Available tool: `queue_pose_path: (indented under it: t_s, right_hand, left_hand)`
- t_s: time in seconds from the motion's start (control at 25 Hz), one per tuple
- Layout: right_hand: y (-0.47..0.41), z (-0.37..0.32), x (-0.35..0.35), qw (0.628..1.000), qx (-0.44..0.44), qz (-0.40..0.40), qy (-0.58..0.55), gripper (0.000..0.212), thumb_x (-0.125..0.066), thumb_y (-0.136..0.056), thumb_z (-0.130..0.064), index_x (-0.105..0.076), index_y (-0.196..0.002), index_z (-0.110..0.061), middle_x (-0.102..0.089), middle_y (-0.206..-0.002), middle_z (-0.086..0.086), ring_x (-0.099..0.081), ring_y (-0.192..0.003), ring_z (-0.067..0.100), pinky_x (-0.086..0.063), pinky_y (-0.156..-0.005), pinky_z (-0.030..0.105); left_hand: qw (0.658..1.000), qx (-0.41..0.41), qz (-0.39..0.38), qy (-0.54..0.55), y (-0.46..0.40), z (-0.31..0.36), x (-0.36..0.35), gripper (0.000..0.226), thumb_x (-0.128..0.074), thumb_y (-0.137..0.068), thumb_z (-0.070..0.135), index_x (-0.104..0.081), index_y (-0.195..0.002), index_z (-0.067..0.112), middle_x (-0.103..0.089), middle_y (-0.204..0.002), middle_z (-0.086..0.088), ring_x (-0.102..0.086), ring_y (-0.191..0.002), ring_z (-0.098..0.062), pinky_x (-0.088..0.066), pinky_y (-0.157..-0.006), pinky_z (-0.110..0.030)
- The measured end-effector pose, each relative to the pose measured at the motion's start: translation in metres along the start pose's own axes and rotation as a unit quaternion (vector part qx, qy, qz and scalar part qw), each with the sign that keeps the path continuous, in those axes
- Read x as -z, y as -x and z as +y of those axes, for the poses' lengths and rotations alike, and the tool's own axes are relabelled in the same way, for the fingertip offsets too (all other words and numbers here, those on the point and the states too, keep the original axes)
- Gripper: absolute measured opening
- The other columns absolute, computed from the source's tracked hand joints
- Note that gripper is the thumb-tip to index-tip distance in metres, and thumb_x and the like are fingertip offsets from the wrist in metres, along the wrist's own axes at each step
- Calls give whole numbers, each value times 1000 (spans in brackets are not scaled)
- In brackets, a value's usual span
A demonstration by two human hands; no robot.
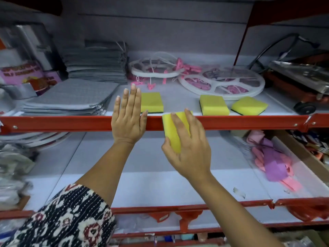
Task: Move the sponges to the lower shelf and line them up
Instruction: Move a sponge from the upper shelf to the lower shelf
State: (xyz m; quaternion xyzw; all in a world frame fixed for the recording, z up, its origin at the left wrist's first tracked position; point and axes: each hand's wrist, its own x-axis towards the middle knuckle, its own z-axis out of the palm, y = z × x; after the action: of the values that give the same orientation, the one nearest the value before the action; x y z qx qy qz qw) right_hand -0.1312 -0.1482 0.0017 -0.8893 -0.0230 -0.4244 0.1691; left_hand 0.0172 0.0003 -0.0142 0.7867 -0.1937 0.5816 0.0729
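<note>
Right hand: the right hand (188, 150) pinches a yellow sponge (173, 130), thumb on the near edge, fingers over the top, in front of the red shelf rail (71, 123).
Left hand: the left hand (129, 115) is spread flat and empty, palm against the rail, fingertips reaching the leftmost shelf sponge (151, 102).
On the upper shelf: two more, the middle sponge (213, 105) and the tilted right sponge (249, 105), just beside the white peg tray (259, 90).
Lower shelf: the lower shelf (142, 184) shows no sponge on it yet.
Risk: a loose pinch could drop the sponge past the front lip.
Risk: the pink-and-purple cloth bundle (274, 161) crowds the right end, so the row could run short there.
</note>
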Motion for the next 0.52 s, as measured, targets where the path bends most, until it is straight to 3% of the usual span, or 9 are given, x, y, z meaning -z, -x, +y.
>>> queue_pose_path:
  t_s: [0.16, 0.32, 0.4, 0.52]
  right_hand:
    - [72, 21, -47, 994, -24, -106, -5, 56, -56, -84, -35, -49, -136, -19, -42, -146, 18, -42, -130, 37, -41, -108, 43]
    - [112, 42, -101, 944, -121, -307, 24, 57, -49, -87, -41, -39, -141, -26, -34, -151, 15, -38, -134, 36, -48, -100, 46]
    - [123, 49, -123, 895, -166, -413, 31, 59, -45, -90, -41, -29, -146, -29, -20, -158, 13, -26, -140, 36, -41, -106, 45]
    - [137, 59, -144, 849, -194, -489, 51, 60, -42, -92, -40, -22, -148, -29, -10, -160, 10, -17, -143, 37, -35, -109, 45]
  left_hand:
    - [1000, 2, 0, -5, -1, 1, 0, 55, -18, -103, 35, -31, -144, 1, -35, -149, -13, -4, -145, -16, -10, -119, -36]
    - [1000, 6, 9, -7, 0, 2, -2, 54, -16, -102, 34, -31, -143, 2, -41, -146, -15, -4, -144, -16, -12, -119, -35]
    - [1000, 6, 14, -11, 0, 2, -2, 54, -15, -102, 34, -31, -143, 2, -42, -145, -15, -6, -143, -15, -12, -119, -35]
    - [1000, 10, 21, -17, 0, 3, -3, 56, -13, -101, 34, -32, -143, 2, -42, -145, -14, -7, -143, -15, -14, -118, -36]
